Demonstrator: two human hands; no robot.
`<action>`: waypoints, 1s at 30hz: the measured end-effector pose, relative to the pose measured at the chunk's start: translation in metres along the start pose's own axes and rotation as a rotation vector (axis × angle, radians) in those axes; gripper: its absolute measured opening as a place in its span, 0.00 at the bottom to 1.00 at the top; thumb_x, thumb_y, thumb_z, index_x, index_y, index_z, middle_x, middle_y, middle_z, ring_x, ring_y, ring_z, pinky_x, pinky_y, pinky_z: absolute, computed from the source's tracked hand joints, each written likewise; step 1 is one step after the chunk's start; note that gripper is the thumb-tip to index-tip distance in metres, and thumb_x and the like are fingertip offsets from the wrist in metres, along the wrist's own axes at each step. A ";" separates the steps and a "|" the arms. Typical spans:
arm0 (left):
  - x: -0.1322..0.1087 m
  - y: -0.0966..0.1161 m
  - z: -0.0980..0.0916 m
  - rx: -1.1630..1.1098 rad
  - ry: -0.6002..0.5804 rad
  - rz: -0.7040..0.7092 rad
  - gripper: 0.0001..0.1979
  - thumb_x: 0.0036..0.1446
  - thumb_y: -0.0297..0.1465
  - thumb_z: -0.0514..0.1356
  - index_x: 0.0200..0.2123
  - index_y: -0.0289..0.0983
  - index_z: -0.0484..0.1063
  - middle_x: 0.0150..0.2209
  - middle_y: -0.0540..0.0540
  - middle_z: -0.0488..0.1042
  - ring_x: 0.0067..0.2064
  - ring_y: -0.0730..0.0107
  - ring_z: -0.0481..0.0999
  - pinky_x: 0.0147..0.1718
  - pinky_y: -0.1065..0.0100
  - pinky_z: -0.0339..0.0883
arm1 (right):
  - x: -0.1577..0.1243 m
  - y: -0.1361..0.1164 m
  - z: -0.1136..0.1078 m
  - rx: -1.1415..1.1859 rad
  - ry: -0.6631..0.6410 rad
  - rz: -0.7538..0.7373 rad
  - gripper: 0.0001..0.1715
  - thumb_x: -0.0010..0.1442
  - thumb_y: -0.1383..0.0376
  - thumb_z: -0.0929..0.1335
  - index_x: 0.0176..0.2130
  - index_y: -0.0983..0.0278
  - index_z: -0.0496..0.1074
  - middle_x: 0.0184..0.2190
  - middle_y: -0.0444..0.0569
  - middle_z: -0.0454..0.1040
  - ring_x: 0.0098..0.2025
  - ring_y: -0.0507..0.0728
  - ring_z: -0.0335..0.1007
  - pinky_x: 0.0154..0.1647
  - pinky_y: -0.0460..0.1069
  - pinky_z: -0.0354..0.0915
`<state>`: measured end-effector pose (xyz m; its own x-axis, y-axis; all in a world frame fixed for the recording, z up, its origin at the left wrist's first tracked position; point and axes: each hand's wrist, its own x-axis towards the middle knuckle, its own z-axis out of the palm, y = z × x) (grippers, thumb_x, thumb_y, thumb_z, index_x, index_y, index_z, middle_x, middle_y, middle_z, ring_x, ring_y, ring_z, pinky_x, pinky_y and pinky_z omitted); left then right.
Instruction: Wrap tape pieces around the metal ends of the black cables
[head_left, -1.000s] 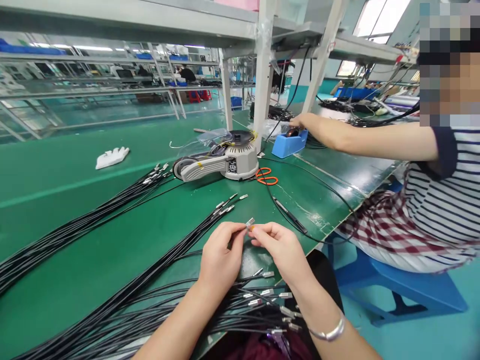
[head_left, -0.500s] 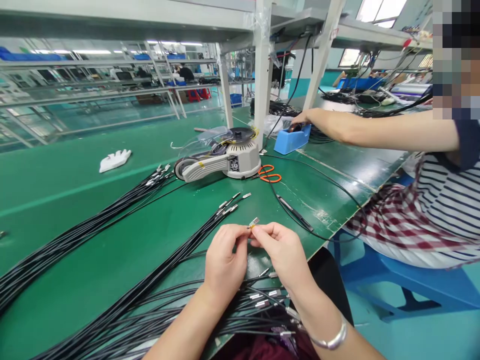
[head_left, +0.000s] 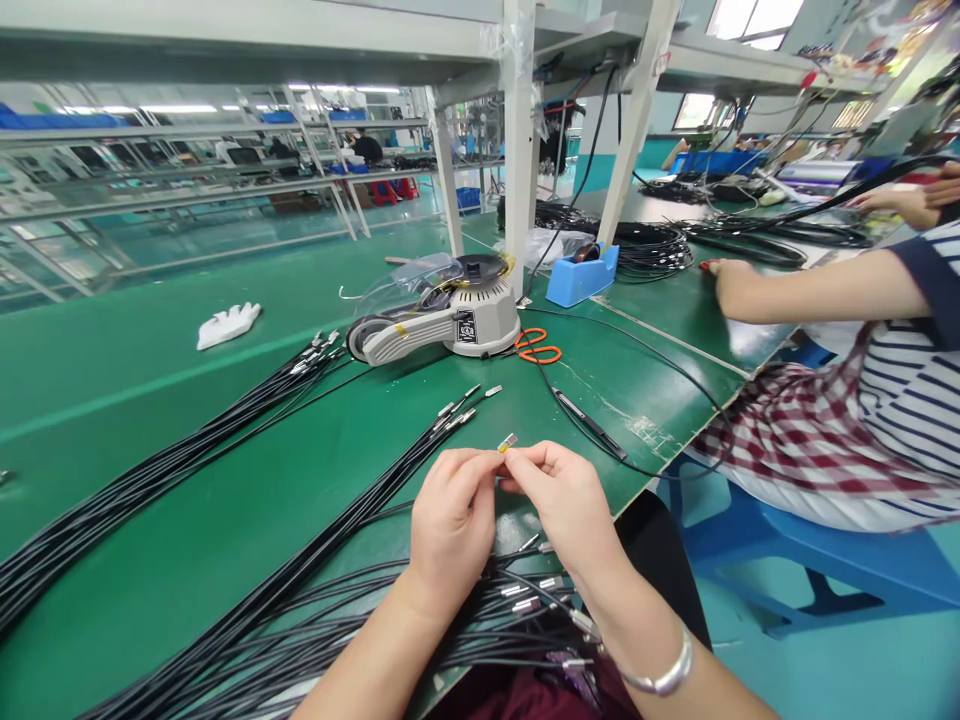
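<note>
My left hand [head_left: 457, 500] and my right hand [head_left: 559, 495] meet over the front of the table, fingertips pinched together. Between them is a cable's metal connector [head_left: 510, 440], its silver end pointing up and away. A bit of yellow tape [head_left: 503, 449] sits at its base, under the fingertips. Most of that cable is hidden by my hands. Under my wrists lies a spread of black cables [head_left: 360, 610] with silver connectors. Just left of my left hand runs another bundle of black cables [head_left: 375, 480], connector ends facing away from me.
Farther left lies a third cable bundle [head_left: 187, 440]. Beyond my hands stand a round tape dispenser [head_left: 484, 320], orange-handled scissors [head_left: 538, 346], a black utility knife [head_left: 589, 423] and a blue tape holder [head_left: 581, 278]. A white glove [head_left: 229, 325] lies at left. A co-worker's arm [head_left: 817, 293] rests at right.
The co-worker's hand has drawn back from the blue tape holder to the right, and the co-worker has leaned away. My hands keep nearly the same pose; more yellow tape shows at the connector.
</note>
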<state>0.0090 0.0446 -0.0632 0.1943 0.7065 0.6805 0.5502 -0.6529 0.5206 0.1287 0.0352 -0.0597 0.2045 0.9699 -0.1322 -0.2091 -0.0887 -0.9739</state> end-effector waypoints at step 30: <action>-0.002 -0.001 0.000 0.005 0.010 -0.020 0.11 0.58 0.23 0.55 0.41 0.40 0.73 0.34 0.49 0.73 0.35 0.74 0.73 0.36 0.72 0.68 | 0.000 0.001 -0.001 0.031 -0.021 0.005 0.13 0.50 0.58 0.72 0.27 0.66 0.73 0.28 0.50 0.78 0.31 0.56 0.75 0.37 0.51 0.71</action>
<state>0.0078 0.0440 -0.0652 0.1752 0.7163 0.6755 0.5578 -0.6375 0.5314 0.1293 0.0350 -0.0609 0.1837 0.9739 -0.1331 -0.2394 -0.0870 -0.9670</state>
